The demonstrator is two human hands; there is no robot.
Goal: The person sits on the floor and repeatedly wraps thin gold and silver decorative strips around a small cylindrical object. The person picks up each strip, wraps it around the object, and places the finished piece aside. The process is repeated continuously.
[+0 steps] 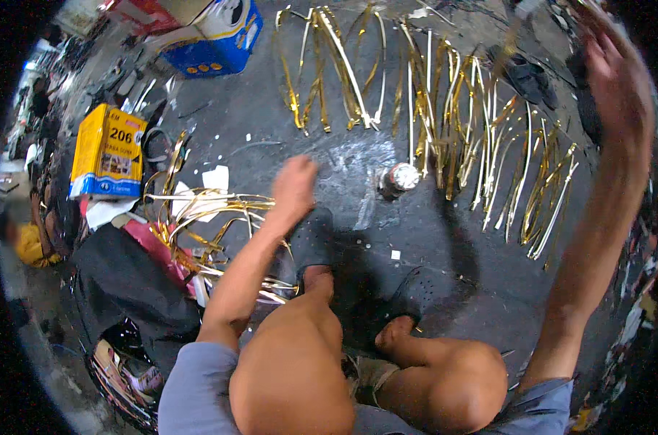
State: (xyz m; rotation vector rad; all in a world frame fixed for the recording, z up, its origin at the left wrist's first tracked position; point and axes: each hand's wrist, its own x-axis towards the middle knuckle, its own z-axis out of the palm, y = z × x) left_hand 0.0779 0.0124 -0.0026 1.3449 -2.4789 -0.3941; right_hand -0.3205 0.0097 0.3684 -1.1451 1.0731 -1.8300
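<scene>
My left hand (295, 187) is closed in a fist above the dark floor, near the toe of a black clog (313, 233). What it holds, if anything, is hidden. My right hand (620, 83) is raised far out at the upper right, its fingers smeared by motion. Nearest to it are shiny gold and white strips (452, 123) laid in rows across the floor. A small round can (400, 179) with a whitish, smeared top stands between my hands. Left of my left forearm lies a loose bundle of gold-and-white strips (231, 199).
A yellow and blue box (110, 154) stands at the left. At the upper left is an opened blue and white carton (211, 47). Dark cloth (130, 283) lies beside my left arm. Dark footwear (532, 78) sits at the upper right. Another person (38, 235) appears at the far left.
</scene>
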